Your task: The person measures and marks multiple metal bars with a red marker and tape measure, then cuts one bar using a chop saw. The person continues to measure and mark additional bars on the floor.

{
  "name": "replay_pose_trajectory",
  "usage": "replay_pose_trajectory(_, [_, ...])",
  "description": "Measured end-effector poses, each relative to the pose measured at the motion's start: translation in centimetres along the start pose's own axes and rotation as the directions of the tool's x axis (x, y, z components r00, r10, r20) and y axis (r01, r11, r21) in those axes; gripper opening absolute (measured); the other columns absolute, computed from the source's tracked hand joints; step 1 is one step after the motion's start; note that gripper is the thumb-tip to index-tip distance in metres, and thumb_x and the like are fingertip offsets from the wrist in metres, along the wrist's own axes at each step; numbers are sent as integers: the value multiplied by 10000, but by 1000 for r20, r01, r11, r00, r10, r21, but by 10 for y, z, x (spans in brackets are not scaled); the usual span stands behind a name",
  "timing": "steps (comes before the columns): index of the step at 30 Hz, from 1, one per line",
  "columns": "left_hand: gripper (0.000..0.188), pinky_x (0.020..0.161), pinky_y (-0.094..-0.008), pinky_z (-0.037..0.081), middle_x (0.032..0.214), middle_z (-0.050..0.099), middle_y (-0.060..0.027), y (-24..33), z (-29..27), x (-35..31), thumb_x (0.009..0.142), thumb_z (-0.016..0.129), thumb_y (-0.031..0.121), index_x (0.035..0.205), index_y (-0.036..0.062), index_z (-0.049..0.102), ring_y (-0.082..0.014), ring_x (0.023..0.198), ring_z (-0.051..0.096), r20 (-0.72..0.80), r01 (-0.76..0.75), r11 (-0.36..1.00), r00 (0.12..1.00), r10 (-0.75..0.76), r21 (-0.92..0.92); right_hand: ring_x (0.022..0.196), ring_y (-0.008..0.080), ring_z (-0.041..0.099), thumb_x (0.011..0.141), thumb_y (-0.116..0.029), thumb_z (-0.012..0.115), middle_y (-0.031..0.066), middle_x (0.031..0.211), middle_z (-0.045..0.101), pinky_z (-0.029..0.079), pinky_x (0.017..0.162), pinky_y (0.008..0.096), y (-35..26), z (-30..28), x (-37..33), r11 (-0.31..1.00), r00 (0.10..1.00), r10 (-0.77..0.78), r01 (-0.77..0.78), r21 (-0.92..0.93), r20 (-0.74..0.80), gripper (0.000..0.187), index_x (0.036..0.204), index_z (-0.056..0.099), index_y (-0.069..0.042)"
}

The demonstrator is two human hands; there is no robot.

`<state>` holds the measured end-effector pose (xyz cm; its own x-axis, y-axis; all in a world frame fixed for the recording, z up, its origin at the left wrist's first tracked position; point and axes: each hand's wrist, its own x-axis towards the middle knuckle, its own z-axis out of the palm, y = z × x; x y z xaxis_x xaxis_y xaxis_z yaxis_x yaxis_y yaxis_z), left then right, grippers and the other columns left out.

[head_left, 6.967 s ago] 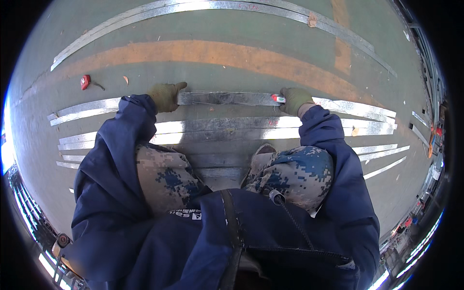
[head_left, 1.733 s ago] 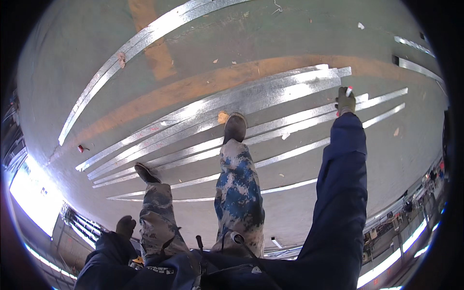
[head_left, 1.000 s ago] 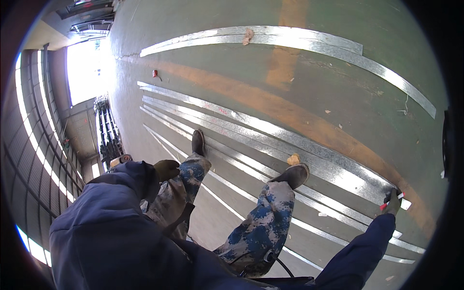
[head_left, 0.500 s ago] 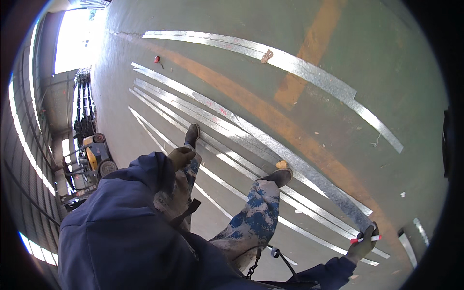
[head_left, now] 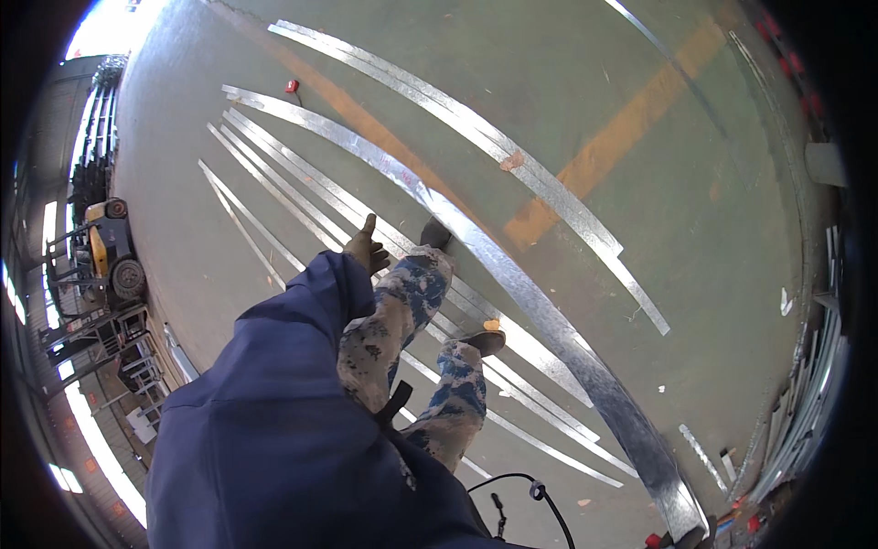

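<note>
A long, wide galvanized metal strip (head_left: 558, 329) runs from the far left to the lower right, bowing upward off the floor. At its near end my gloved right hand (head_left: 692, 538) grips it, mostly cut off by the lower edge of the picture. A bit of red beside that hand belongs to the marker (head_left: 653, 541) held along with the strip. My left hand (head_left: 366, 249), in an olive glove, hangs over my leg with thumb and fingers apart and nothing in it. Beneath and beside my boots lie several narrower metal strips (head_left: 274, 177) on the floor.
Two more metal strips (head_left: 476, 128) lie beyond an orange floor line (head_left: 402, 156). A small red tool (head_left: 292, 87) and a yellow lump (head_left: 491, 325) sit near the strips. At left stands a forklift (head_left: 114, 247); stacked metal lengths (head_left: 805, 393) line the right side.
My right hand has moved down to the picture's lower edge, lifting and drawing the wide strip's end along. My left hand has spread its fingers. The view has turned, and my front foot has shifted.
</note>
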<state>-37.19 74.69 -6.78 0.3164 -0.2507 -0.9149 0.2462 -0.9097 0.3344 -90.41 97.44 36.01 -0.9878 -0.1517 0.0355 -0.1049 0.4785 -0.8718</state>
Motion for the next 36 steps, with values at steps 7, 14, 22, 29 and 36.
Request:
replay_pose_trajectory(7, [843, 671, -478, 497, 824, 514, -111, 57, 58, 77, 807, 744, 729, 1133, 11, 446, -293, 699, 542, 115, 236, 911, 971, -209, -338, 491, 197, 496, 905, -198, 787, 120, 700, 585, 392, 458, 308, -143, 43, -32, 969, 995, -96, 94, -226, 2, 341, 1040, 582, 38])
replay_pose_trajectory(14, [867, 815, -514, 517, 907, 571, -116, 99, 88, 98, 820, 730, 725, 1205, -4, 461, -320, 864, 602, 45, 237, 853, 969, -244, -465, 735, 222, 618, 849, -185, 764, 98, 827, 643, 499, 634, 304, -251, 61, -25, 916, 959, -243, 177, -360, -147, 310, 1094, 639, -41])
replay_pose_trajectory(22, [571, 935, -410, 588, 1136, 723, -56, 152, 69, 151, 935, 660, 618, 1146, 87, 669, -233, 1070, 698, 362, 247, 668, 932, 35, -702, 718, 173, 559, 836, -178, 754, 13, 783, 565, 456, 590, 355, -327, 85, -53, 891, 941, -267, 159, -425, -206, 294, 1104, 657, -109])
replay_pose_trajectory(29, [419, 715, -382, 599, 858, 696, -41, 187, 59, 143, 981, 699, 397, 1203, 42, 693, -225, 725, 669, 271, 66, 663, 939, 211, -746, 735, 176, 569, 832, -191, 756, 11, 797, 588, 460, 630, 343, -330, 72, -20, 893, 957, -239, 151, -423, -163, 271, 1076, 660, -121])
replay_pose_trajectory(36, [254, 751, -418, 596, 918, 699, -64, 240, 30, 104, 1046, 586, 244, 1193, 47, 651, -262, 777, 674, 361, 250, 365, 890, 278, -897, 761, 197, 587, 826, -199, 756, 16, 832, 618, 470, 685, 348, -271, 45, 49, 869, 982, -169, 106, -484, -89, 252, 1045, 659, -121])
